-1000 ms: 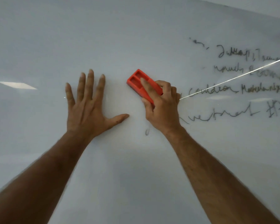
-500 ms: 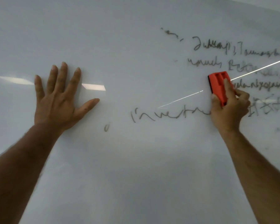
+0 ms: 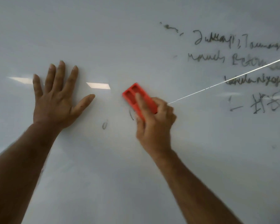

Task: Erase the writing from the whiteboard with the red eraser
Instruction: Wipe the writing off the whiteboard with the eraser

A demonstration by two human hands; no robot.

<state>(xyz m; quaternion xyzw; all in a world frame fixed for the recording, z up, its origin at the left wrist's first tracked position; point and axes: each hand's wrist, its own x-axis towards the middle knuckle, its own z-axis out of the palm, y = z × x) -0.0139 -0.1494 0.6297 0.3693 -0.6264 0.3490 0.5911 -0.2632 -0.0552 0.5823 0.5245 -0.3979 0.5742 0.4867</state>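
Observation:
The whiteboard [image 3: 136, 38] fills the view. My right hand [image 3: 153, 123] grips the red eraser [image 3: 132, 96] and presses it flat on the board near the middle, index finger along its back. Just left of the eraser are a short curved stroke [image 3: 131, 114] and a small loop mark [image 3: 104, 125]. My left hand [image 3: 57, 97] rests flat on the board to the left, fingers spread, holding nothing. Several lines of dark handwriting [image 3: 233, 59] remain at the upper right, partly smudged.
A bright thin reflection line [image 3: 225, 82] runs diagonally from the right edge toward my right hand. Two pale light reflections [image 3: 98, 85] show on the board near my left hand.
My right hand has swept the eraser leftward from the right side back to the middle. The long word on the lowest line and part of the line above it are gone.

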